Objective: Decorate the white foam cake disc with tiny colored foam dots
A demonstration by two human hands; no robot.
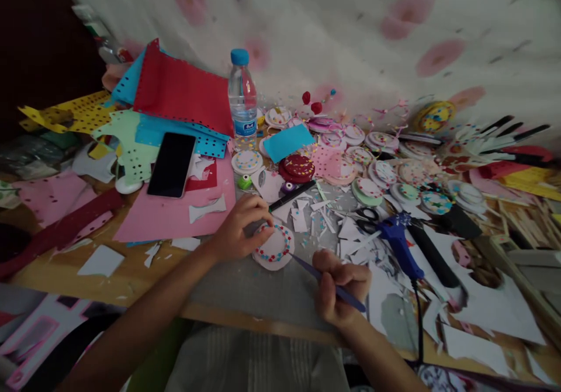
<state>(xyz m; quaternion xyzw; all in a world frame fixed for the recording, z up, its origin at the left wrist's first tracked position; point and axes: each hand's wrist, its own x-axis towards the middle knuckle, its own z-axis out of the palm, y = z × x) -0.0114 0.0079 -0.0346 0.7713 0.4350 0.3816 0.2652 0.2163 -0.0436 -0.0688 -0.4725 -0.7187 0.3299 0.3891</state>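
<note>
A round white disc (275,243) lies on the grey mat (245,290), ringed with small red and blue pieces. My left hand (244,228) is over the disc's left edge, its thumb and index finger apart and curved above the ring; I make out nothing between them. In my right hand (342,284) is a pointed purple tool, like tweezers (309,268), its tip at the disc's right edge.
Behind the disc stand a water bottle (243,100) and several decorated round pieces. A phone (172,165) rests on pink sheets at left. A blue glue gun (401,246), scissors (367,219) and white scraps lie at right.
</note>
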